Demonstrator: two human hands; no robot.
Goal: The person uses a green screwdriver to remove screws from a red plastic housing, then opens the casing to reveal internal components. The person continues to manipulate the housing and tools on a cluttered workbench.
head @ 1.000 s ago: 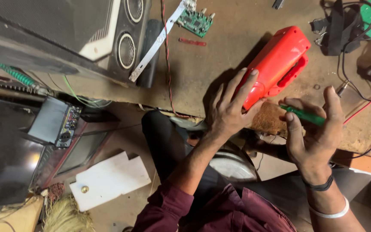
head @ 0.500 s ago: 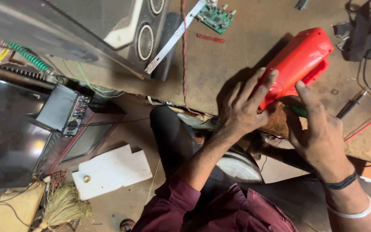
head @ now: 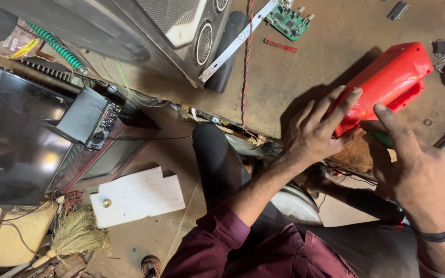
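A red plastic device [head: 390, 82] lies tilted on the brown workbench [head: 305, 77]. My left hand [head: 312, 134] rests on its lower end, fingers spread against the red casing. My right hand [head: 410, 164] grips a green-handled tool [head: 384, 138], which presses at the same lower end of the device; its tip is hidden by my fingers. Both hands sit at the bench's front edge, above my lap.
A green circuit board [head: 289, 19], a white strip [head: 238, 41] and a twisted red-black wire [head: 245, 62] lie on the bench. A speaker box [head: 181, 31] stands at left. On the floor are old televisions [head: 16, 149], a white board [head: 137, 198] and a broom [head: 75, 237].
The view has shifted so the device and hands sit further right. My right hand has closed in on the device's lower end, hiding most of the green tool.
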